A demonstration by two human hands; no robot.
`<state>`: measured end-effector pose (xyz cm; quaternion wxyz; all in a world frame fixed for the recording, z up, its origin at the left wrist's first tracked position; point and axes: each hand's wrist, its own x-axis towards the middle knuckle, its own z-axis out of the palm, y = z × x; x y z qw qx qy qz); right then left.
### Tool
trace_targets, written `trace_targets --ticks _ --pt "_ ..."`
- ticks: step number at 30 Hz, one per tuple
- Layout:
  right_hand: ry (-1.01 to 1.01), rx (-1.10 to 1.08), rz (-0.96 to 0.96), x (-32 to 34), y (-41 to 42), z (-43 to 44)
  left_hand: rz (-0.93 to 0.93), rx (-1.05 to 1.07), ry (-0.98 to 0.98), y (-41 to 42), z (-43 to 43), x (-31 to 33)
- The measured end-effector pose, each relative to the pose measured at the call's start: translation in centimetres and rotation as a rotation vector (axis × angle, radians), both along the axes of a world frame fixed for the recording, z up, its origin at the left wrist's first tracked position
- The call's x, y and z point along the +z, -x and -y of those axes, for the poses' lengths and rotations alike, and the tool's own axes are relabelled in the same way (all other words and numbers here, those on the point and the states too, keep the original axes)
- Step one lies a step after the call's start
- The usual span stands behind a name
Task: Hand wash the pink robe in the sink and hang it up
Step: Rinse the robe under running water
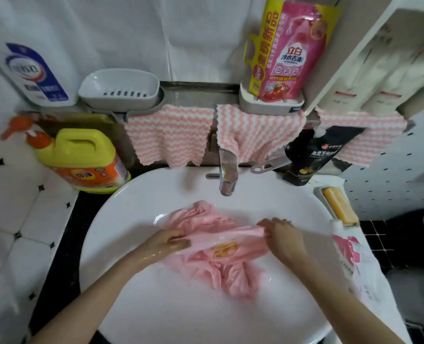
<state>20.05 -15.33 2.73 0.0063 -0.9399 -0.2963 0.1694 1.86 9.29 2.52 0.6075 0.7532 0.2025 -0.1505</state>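
Over the white sink [131, 202], a person's left hand [171, 240] and right hand [281, 234] hold a band of the wet pink robe [230, 266] taut between them. The fingers [182, 242] of both are clamped on the cloth, probably to rub it clean. The rest lies bunched in the basin below the tap [227, 173]. Behind, a pink pouch [292, 53] reads "立白" and "New" — a yellow jug [81, 155] waits on the bench.
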Motion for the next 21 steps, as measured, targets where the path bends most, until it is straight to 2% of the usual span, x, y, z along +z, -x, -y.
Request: trace_targets --ticks 1,3,5,7,8,10,12,13,14,15,16,17,18,19,20,21 --pt "0.012 -0.044 -0.02 0.2 -0.6 0.5 -0.05 -0.1 -0.138 0.4 -0.3 0.1" --pt "-0.046 -0.129 -0.186 0.6 -0.8 0.9 -0.12 -0.268 -0.627 0.7 -1.0 -0.2" --pt "-0.321 -0.281 -0.452 1.6 -0.6 0.5 -0.13 -0.195 -0.93 0.4 -1.1 0.2" --pt "-0.71 -0.52 -0.72 3.9 -0.5 -0.4 -0.035 0.087 -0.941 -0.8 -1.2 1.6" --pt "-0.869 -0.594 -0.785 5.2 -0.6 -0.9 0.047 0.239 -0.903 -1.4 -1.3 2.6" --pt "-1.109 -0.636 -0.751 7.3 -0.6 -1.7 0.272 0.458 -0.834 -2.4 -1.2 4.5" --pt "-1.207 -0.61 -0.566 7.8 -0.2 -2.0 0.49 0.5 -0.742 -2.4 -0.6 5.3" --pt "-1.17 -0.54 -0.408 7.4 0.2 -1.7 0.554 0.455 -0.738 -2.0 -0.2 4.9" --pt "-1.046 -0.396 -0.243 6.5 0.7 -1.3 0.587 0.376 -0.774 -1.4 0.3 3.8" --pt "-0.828 -0.204 -0.145 5.1 1.2 -0.7 0.571 0.259 -0.823 -0.7 0.7 2.3" --pt "-0.566 -0.004 -0.168 3.4 1.6 0.0 0.488 0.07 -0.877 -0.1 0.9 0.6" --pt "-0.259 0.146 -0.284 2.1 2.2 0.6 0.336 -0.181 -0.928 0.4 1.0 -1.1" --pt "-0.002 0.232 -0.418 0.4 2.5 1.4 0.146 -0.461 -0.938 0.9 1.1 -2.5" --pt "0.142 0.268 -0.502 -0.9 2.8 2.1 -0.027 -0.642 -0.9 1.3 1.0 -3.7" --pt "0.152 0.233 -0.507 -2.0 2.7 2.5 -0.164 -0.632 -0.838 1.5 0.9 -4.5" --pt "0.071 0.148 -0.445 -2.5 2.5 2.3 -0.166 -0.469 -0.787 1.4 0.5 -5.2"
